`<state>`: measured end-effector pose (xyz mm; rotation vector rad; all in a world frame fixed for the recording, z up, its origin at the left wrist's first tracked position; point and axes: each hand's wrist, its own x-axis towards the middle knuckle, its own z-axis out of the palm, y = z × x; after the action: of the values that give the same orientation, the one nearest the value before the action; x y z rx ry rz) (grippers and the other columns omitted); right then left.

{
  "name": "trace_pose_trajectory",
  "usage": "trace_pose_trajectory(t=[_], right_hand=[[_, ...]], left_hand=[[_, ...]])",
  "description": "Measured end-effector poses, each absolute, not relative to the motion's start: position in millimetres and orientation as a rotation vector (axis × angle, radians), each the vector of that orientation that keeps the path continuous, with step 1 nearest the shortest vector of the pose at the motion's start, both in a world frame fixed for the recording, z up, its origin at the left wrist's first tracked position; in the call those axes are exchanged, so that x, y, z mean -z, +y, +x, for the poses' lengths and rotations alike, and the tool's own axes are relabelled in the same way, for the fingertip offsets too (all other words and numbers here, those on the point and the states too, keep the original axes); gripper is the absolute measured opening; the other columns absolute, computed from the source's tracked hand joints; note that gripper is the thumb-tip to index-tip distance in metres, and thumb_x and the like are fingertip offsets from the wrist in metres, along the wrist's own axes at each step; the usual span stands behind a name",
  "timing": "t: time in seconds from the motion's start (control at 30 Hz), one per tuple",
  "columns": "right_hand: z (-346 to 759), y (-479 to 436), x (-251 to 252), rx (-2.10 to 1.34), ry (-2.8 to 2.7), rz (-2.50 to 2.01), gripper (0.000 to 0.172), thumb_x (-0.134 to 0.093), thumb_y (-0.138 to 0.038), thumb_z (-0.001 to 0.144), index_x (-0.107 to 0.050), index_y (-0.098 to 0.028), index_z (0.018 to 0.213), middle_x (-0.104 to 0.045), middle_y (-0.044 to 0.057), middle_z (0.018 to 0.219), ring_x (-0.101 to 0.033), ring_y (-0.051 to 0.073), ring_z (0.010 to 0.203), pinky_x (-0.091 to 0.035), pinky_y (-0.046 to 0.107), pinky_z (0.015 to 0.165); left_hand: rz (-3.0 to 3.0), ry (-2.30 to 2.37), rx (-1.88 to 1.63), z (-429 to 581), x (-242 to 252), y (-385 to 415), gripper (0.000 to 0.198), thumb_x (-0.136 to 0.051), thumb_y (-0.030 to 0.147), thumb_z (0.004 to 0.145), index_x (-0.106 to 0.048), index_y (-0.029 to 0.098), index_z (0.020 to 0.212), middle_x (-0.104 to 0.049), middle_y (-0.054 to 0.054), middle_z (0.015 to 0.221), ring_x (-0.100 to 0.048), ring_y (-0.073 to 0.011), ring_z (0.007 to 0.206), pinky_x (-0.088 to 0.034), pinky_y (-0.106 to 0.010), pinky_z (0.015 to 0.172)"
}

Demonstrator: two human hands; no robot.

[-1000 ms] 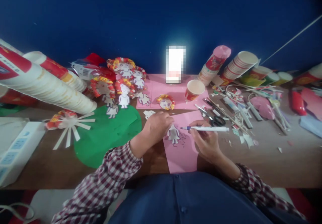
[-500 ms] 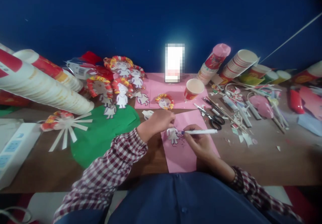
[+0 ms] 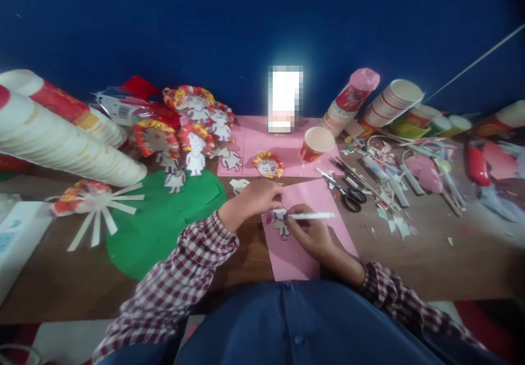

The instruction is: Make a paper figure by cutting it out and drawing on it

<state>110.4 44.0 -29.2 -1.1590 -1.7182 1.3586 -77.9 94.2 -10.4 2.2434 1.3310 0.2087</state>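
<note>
A pink paper sheet [image 3: 303,250] lies on the wooden table in front of me. On it sits a small white paper figure [image 3: 281,224]. My left hand [image 3: 256,198] is closed, fingertips pressing the figure's top edge. My right hand [image 3: 307,232] grips a white pen [image 3: 309,215], whose tip touches the figure.
Black scissors [image 3: 346,192] and craft scraps lie to the right. A paper cup [image 3: 316,144] stands on another pink sheet [image 3: 254,146] behind. Cup stacks [image 3: 61,135] lie at the left, more at back right. Finished paper dolls [image 3: 192,135] and a green paper disc [image 3: 164,220] are at the left.
My right hand has slid left with the pen until its tip reached the paper figure. The left hand has stayed on the figure.
</note>
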Motion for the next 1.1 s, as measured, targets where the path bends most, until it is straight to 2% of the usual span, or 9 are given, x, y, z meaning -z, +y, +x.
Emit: trace_pose_trajectory(t=[0.3, 0.43, 0.7, 0.97, 1.1], right_hand=[[112, 43, 30, -1.3, -1.727, -1.182, 0.01, -0.056, -0.03, 0.086, -0.055, -0.021, 0.087, -0.057, 0.0, 0.068, -0.053, 0.013, 0.055, -0.044, 0.024, 0.048], [112, 44, 32, -1.213, -1.84, -1.187, 0.005, -0.055, -0.026, 0.086, -0.055, -0.021, 0.087, -0.058, 0.001, 0.07, -0.053, 0.013, 0.056, -0.044, 0.024, 0.05], [111, 46, 34, -1.134, -1.962, -1.232, 0.008, -0.053, -0.027, 0.087, -0.057, -0.02, 0.09, -0.061, 0.002, 0.07, -0.056, 0.014, 0.058, -0.045, 0.025, 0.05], [113, 45, 28, -1.131, -1.893, -1.166, 0.005, -0.055, -0.024, 0.084, -0.056, -0.02, 0.086, -0.059, 0.0, 0.068, -0.054, 0.012, 0.053, -0.042, 0.022, 0.047], [113, 44, 29, -1.18, -1.861, -1.151, 0.005, -0.055, -0.024, 0.084, -0.056, -0.02, 0.086, -0.059, 0.0, 0.068, -0.055, 0.012, 0.053, -0.043, 0.022, 0.046]], left_hand=[[2.166, 1.267, -0.304, -83, 9, 93, 0.009, -0.059, 0.019, 0.072, -0.067, 0.017, 0.074, -0.068, -0.002, 0.069, -0.058, -0.0131, 0.061, -0.034, -0.023, 0.054], [2.168, 1.331, -0.303, -82, 12, 93, 0.009, -0.059, 0.02, 0.072, -0.068, 0.018, 0.073, -0.068, -0.001, 0.068, -0.058, -0.0139, 0.063, -0.033, -0.023, 0.054], [2.138, 1.311, -0.344, -82, 17, 91, 0.008, -0.061, 0.021, 0.074, -0.067, 0.018, 0.072, -0.067, 0.0, 0.067, -0.059, -0.0137, 0.064, -0.033, -0.023, 0.056], [2.136, 1.164, -0.365, -90, 13, 91, 0.018, -0.057, 0.012, 0.072, -0.069, 0.016, 0.084, -0.068, -0.003, 0.082, -0.06, -0.0142, 0.074, -0.039, -0.023, 0.064], [2.115, 1.025, -0.348, -98, 12, 93, 0.02, -0.058, 0.013, 0.073, -0.068, 0.016, 0.09, -0.066, -0.003, 0.087, -0.059, -0.0131, 0.077, -0.04, -0.021, 0.066]])
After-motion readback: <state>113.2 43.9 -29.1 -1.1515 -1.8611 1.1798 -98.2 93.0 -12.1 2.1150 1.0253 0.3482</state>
